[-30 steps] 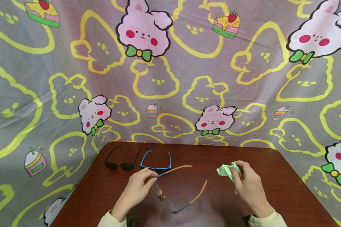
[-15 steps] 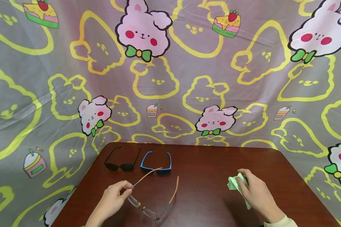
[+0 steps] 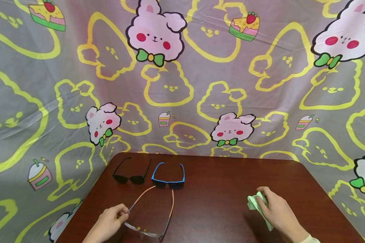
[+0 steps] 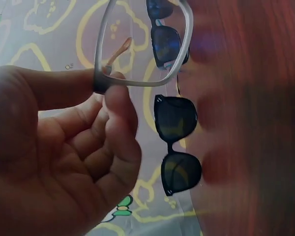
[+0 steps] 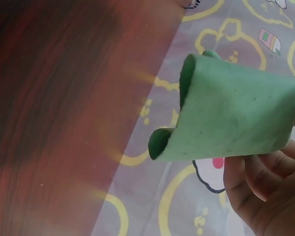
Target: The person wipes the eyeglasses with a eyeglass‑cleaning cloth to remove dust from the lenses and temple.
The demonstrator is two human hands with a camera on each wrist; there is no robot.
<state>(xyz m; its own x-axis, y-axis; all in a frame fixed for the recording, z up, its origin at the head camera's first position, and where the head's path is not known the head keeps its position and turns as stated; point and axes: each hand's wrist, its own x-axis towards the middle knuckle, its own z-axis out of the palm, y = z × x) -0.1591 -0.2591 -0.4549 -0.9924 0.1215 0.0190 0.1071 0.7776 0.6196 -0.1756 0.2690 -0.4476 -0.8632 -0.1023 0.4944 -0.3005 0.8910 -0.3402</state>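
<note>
My left hand [image 3: 108, 221] pinches a pair of clear eyeglasses [image 3: 167, 221] at the hinge corner of one lens. Their orange-tipped temples are unfolded and point away toward the back of the table. In the left wrist view, thumb and forefinger grip the grey frame [image 4: 150, 82] beside one lens. Over on the right, my right hand [image 3: 278, 211] holds a crumpled light green cloth [image 3: 257, 201] between thumb and fingers. The right wrist view has this cloth [image 5: 236, 110] curling at its free edge, hiding part of the fingers.
Black sunglasses [image 3: 129, 179] lie unfolded at the table's back left. Blue-framed sunglasses [image 3: 168, 184] lie to their right, close to the eyeglasses' temple tips. The dark red-brown table [image 3: 213, 189] meets a cartoon-printed curtain [image 3: 182, 111] at the back and sides.
My left hand has carried the eyeglasses left and toward me, turning their temples to point away. My right hand has moved slightly right and nearer with the cloth.
</note>
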